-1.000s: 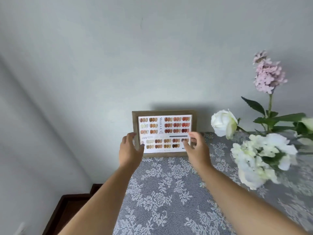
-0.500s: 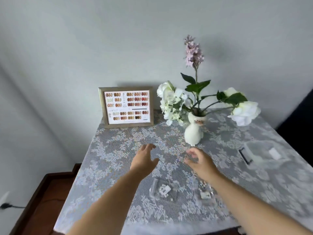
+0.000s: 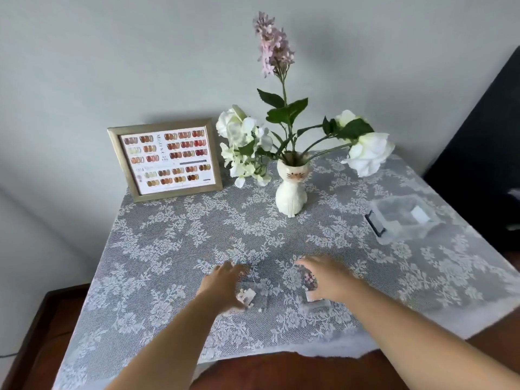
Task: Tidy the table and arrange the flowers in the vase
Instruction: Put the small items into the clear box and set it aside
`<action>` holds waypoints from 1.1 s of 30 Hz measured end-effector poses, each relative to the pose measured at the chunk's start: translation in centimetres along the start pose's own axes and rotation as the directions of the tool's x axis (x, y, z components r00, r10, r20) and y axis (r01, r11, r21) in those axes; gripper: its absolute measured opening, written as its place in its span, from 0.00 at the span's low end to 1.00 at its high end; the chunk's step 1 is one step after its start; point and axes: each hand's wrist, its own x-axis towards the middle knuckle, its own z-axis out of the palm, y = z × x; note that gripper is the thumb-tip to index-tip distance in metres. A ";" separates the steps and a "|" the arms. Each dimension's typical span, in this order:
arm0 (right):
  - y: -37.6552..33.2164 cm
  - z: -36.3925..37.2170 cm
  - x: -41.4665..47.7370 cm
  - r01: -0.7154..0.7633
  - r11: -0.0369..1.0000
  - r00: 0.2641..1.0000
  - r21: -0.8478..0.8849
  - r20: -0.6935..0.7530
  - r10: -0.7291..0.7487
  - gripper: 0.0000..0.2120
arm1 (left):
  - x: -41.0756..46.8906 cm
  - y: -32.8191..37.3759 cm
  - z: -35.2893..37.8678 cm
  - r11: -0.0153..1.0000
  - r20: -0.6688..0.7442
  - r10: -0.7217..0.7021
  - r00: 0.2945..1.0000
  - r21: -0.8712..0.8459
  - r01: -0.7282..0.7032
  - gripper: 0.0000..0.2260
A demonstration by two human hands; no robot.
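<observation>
A white cat-shaped vase (image 3: 291,192) stands on the lace tablecloth (image 3: 174,243) and holds white flowers (image 3: 244,144) and a tall pink flower (image 3: 271,46). Two small clear packets lie near the table's front: one packet (image 3: 253,295) beside my left hand (image 3: 223,284), the other packet (image 3: 311,291) partly under my right hand (image 3: 329,277). Both hands hover low over the cloth with fingers spread, holding nothing.
A wooden picture frame (image 3: 166,160) with a colour chart leans on the wall at the back left. A clear plastic box (image 3: 402,218) sits on the right. Dark wooden table edge (image 3: 267,370) shows in front; a dark object (image 3: 484,153) stands at the far right.
My hands let go of the frame at the back and drew toward me, down to the two packets. The view swung right and down, showing the vase and box.
</observation>
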 end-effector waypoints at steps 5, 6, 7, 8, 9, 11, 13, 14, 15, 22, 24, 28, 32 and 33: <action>-0.3 0.0 1.4 -0.015 0.999 1.000 -0.030 0.004 0.015 0.31 | 1.0 -1.6 -1.1 0.966 0.135 0.022 0.991 -0.258 0.014 0.20; -0.3 -0.4 1.6 -0.026 1.000 0.999 0.011 0.035 0.026 0.23 | 1.3 -2.0 -1.7 0.965 0.168 0.043 0.985 -0.262 0.002 0.16; -0.2 -0.8 1.8 -0.045 0.997 0.996 0.063 0.082 0.040 0.16 | 1.5 -2.3 -2.4 0.963 0.204 0.069 0.977 -0.271 -0.012 0.12; -0.1 -1.5 1.9 -0.068 0.991 0.988 0.115 0.147 0.051 0.12 | 1.8 -2.5 -3.2 0.957 0.239 0.100 0.966 -0.287 -0.028 0.09; 0.1 -2.2 2.0 -0.085 0.984 0.976 0.159 0.213 0.050 0.08 | 2.0 -2.6 -4.0 0.951 0.270 0.129 0.954 -0.306 -0.042 0.08; 0.6 -3.6 2.1 -0.110 0.967 0.952 0.229 0.303 0.037 0.04 | 2.4 -2.4 -5.6 0.936 0.311 0.184 0.932 -0.346 -0.069 0.06; 1.3 -4.7 1.8 -0.147 0.944 0.939 0.295 0.341 0.040 0.03 | 3.0 -1.6 -6.8 0.913 0.324 0.232 0.917 -0.397 -0.091 0.02; 1.8 -5.1 1.7 -0.165 0.933 0.940 0.321 0.337 0.051 0.03 | 3.2 -0.9 -7.3 0.902 0.315 0.249 0.916 -0.419 -0.101 0.01; 2.3 -5.5 1.5 -0.181 0.921 0.946 0.345 0.317 0.067 0.03 | 3.6 -0.1 -7.7 0.892 0.295 0.257 0.920 -0.438 -0.109 0.02; 9.7 -10.4 -0.4 -0.275 0.814 0.961 0.512 0.123 0.247 0.05 | 6.9 7.9 -8.2 0.828 0.080 0.233 0.969 -0.539 -0.155 0.05; 12.4 -11.5 -1.0 -0.284 0.799 0.955 0.530 0.083 0.284 0.04 | 8.0 10.3 -7.6 0.816 0.024 0.184 0.983 -0.561 -0.140 0.04; 18.4 -13.9 -2.4 -0.257 0.747 0.945 0.612 -0.002 0.327 0.06 | 9.8 16.0 -6.1 0.805 -0.027 0.117 0.993 -0.583 -0.111 0.04; 24.0 -16.6 -2.7 -0.206 0.712 0.916 0.671 -0.123 0.381 0.02 | 11.4 20.5 -4.9 0.802 -0.078 0.064 0.995 -0.589 -0.098 0.03; 25.3 -16.9 -2.6 -0.194 0.716 0.910 0.670 -0.150 0.387 0.02 | 11.6 21.4 -4.7 0.799 -0.093 0.041 0.995 -0.595 -0.089 0.03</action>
